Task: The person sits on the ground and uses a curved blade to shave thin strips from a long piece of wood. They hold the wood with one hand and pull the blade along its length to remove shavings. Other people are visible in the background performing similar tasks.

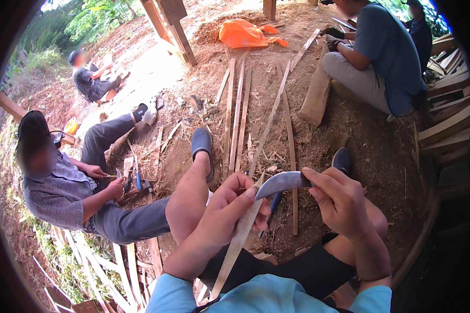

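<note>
Soil (pixel 384 159) spreads beneath a co-worker (pixel 386 47) seated at upper right. In the foreground, a pale strip (pixel 238 241) slants up through the left hand (pixel 232 204), pinched between thumb and fingers; the right hand (pixel 341 201) pinches one end of a curved blade (pixel 282 181), which crosses the strip near its upper tip.

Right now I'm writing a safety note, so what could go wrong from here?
The left hand has its thumb close to the end of the curved blade, so a slip might cut it. The wooden strip runs down toward the light-blue shirt and could poke into it if pushed hard.
</note>
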A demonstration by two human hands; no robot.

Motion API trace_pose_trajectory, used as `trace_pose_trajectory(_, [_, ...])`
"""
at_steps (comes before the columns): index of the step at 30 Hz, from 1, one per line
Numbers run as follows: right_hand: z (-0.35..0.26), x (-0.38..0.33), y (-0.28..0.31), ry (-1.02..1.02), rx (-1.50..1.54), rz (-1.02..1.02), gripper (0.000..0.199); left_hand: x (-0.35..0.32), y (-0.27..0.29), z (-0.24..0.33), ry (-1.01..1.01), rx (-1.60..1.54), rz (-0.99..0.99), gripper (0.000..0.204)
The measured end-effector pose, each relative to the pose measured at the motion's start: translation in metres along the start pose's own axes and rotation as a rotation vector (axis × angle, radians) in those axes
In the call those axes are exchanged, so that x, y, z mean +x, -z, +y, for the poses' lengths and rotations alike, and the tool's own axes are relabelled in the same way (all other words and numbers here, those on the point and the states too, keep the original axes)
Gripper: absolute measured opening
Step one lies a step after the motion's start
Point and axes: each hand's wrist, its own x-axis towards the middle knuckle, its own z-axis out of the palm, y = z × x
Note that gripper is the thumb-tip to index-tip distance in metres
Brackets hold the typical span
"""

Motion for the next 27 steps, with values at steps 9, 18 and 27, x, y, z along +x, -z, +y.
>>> trace_pose_trajectory(9, [-0.002, 0.003, -0.001, 0.017, 0.032, -0.022, 0.031, 0.008, -0.013, 0.015, 0.005, -0.125, 0.162, 0.030])
trace_pose_trajectory(18, [-0.010, 0.021, 0.003, -0.051, 0.070, -0.035, 0.029, 0.012, 0.003, 0.015, 0.028, -0.238, 0.077, 0.024])
trace_pose_trajectory(27, [-0.008, 0.025, -0.001, -0.090, 0.080, -0.090, 0.028, 0.010, 0.003, 0.004, -0.168, -0.098, 0.140, 0.016])
